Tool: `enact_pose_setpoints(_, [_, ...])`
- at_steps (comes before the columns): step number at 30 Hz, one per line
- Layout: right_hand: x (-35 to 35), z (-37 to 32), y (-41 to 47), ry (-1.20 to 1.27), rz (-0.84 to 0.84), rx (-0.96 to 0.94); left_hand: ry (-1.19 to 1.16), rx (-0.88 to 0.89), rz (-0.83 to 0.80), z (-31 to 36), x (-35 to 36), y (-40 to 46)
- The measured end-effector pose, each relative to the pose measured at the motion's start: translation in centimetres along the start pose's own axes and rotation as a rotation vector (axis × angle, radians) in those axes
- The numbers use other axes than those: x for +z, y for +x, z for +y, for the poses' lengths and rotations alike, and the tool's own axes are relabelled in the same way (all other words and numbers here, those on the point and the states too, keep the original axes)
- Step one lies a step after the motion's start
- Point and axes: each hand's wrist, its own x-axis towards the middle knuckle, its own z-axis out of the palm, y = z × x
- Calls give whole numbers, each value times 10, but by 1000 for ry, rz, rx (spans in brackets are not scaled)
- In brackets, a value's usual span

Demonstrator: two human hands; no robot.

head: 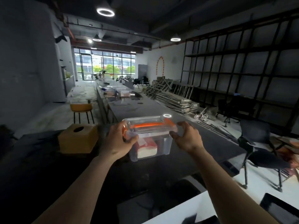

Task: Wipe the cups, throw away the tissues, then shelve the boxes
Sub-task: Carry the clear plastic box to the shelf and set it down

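Box (149, 139) on dark counter (186, 152): left hand (119, 139) clasps lid corner; right hand (186, 136) fingers spread, touching right edge.

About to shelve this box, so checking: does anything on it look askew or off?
Yes. The lid sits tilted on the clear box, raised toward the left hand, not seated flat. The right hand is open beside it.

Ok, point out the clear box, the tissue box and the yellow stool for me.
clear box (161, 148): head view, on its transparent front wall below the lid.
tissue box (76, 143): head view, on its tan front face.
yellow stool (80, 107): head view, on the front of its seat.
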Motion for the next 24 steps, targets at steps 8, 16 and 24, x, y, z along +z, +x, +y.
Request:
enact_pose_setpoints(8, [34, 24, 73, 523, -155, 162, -443, -369, 8, -11, 21, 35])
enact_pose_setpoints(16, [57, 36, 97, 817, -266, 186, -605, -366, 0, 0, 38, 44])
enact_pose_setpoints(24, [45, 27, 90, 835, -229, 146, -607, -322, 39, 9, 25, 40])
